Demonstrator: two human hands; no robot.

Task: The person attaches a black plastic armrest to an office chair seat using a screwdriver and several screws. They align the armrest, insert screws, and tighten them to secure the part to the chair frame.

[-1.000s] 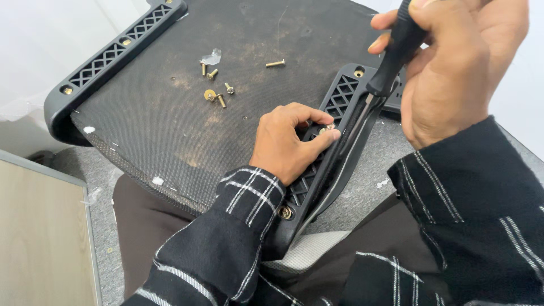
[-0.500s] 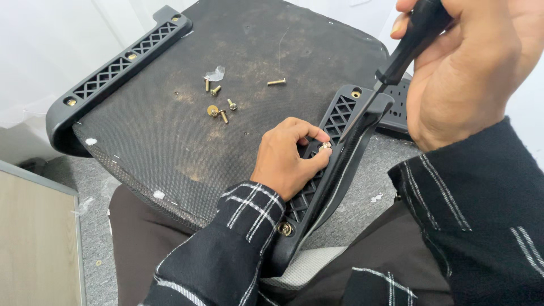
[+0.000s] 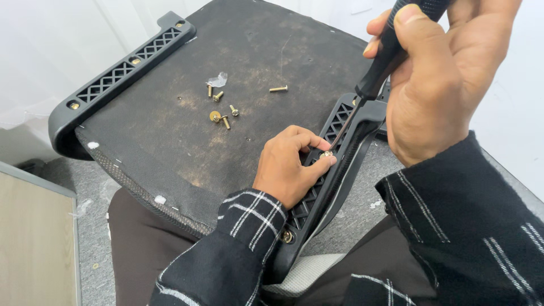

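My left hand (image 3: 286,170) pinches a brass screw (image 3: 326,154) against the black armrest bracket (image 3: 340,170), while my right hand's (image 3: 442,85) grip is clamped on the screwdriver (image 3: 385,56), its tip touching that screw.

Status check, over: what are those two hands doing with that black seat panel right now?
Left hand pinches brass screw on right-side bracket. Right hand grips screwdriver, tip at the screw. Loose screws lie on seat panel, clear.

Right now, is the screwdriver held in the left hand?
No, the right hand grips the screwdriver; the left hand steadies a screw at the bracket.
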